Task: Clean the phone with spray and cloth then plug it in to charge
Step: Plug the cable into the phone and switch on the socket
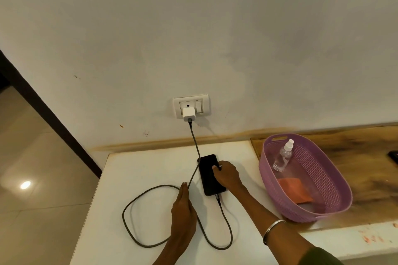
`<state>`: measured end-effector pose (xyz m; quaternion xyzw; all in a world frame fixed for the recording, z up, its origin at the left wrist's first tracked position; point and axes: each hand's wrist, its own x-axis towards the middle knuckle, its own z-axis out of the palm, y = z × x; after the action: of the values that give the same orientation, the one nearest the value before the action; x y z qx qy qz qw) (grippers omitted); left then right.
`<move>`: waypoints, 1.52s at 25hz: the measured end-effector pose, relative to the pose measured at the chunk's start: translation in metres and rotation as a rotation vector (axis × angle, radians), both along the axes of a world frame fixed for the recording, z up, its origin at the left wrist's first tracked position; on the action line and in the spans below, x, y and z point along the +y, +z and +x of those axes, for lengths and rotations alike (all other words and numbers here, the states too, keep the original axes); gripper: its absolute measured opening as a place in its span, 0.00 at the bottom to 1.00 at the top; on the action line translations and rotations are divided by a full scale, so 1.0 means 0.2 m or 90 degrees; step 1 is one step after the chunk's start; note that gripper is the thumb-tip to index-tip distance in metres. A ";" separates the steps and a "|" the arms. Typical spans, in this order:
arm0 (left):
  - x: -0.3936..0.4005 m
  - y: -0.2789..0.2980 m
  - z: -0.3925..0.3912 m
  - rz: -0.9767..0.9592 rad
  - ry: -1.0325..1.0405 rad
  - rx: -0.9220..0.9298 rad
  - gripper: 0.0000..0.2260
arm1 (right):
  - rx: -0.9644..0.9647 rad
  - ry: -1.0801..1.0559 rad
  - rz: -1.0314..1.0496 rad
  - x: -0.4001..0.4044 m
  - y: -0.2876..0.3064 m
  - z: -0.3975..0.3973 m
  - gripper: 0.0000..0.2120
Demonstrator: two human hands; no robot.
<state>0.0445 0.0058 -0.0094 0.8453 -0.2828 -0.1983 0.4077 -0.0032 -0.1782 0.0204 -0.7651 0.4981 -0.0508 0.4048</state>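
Phone (210,175) lies flat under right hand (228,175), beside left hand (183,211).

White wall (215,28) with socket plate (191,105); white desk (133,178) beside wooden counter (370,170); glossy tiled floor (32,168) reflecting a light (25,185).

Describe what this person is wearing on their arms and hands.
Both hands are bare: no gloves and no rings that I can make out. The right hand has a plain silver metal bangle on its wrist, and a dark olive-green sleeve begins further up that forearm at the bottom edge of the view. The left hand and its forearm show no jewellery or sleeve.
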 end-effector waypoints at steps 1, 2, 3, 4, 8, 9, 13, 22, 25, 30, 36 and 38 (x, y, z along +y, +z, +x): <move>-0.01 -0.02 0.01 0.012 -0.005 -0.013 0.27 | 0.015 0.006 -0.023 0.00 0.00 0.00 0.19; -0.02 -0.04 0.02 0.028 -0.019 -0.054 0.29 | 0.032 0.013 -0.046 0.00 0.00 0.01 0.18; -0.03 -0.07 0.02 0.046 -0.036 -0.111 0.31 | 0.045 0.017 -0.064 0.00 0.00 0.01 0.17; -0.03 -0.09 0.03 0.076 -0.049 -0.172 0.33 | 0.054 0.017 -0.076 0.00 0.00 0.01 0.17; 0.00 -0.14 0.02 0.164 -0.069 -0.321 0.32 | 0.105 0.034 -0.109 0.02 0.00 0.00 0.15; 0.00 -0.13 0.01 0.163 -0.060 -0.333 0.32 | 0.121 0.046 -0.117 0.02 -0.01 0.00 0.15; 0.00 -0.08 -0.02 0.220 -0.035 -0.336 0.28 | 0.160 0.064 -0.116 0.02 -0.02 -0.04 0.16; 0.02 -0.05 -0.08 0.156 0.018 -0.341 0.25 | 0.035 0.132 -0.386 -0.13 0.36 0.16 0.43; 0.03 -0.06 -0.10 0.073 -0.007 -0.375 0.22 | 0.137 0.169 -0.545 -0.20 0.42 0.22 0.47; 0.04 -0.09 -0.05 0.042 -0.043 -0.438 0.21 | 0.192 0.181 -0.589 -0.23 0.39 0.30 0.48; 0.05 -0.13 -0.05 0.036 -0.051 -0.416 0.22 | 0.250 0.190 -0.562 -0.21 0.36 0.37 0.49; 0.05 -0.13 -0.03 0.046 -0.050 -0.410 0.23 | 0.239 0.187 -0.568 -0.21 0.38 0.39 0.48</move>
<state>0.0388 0.0150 -0.0345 0.8669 -0.4226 0.0539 0.2587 0.0756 -0.2196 0.0968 -0.9215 0.3794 -0.0623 -0.0551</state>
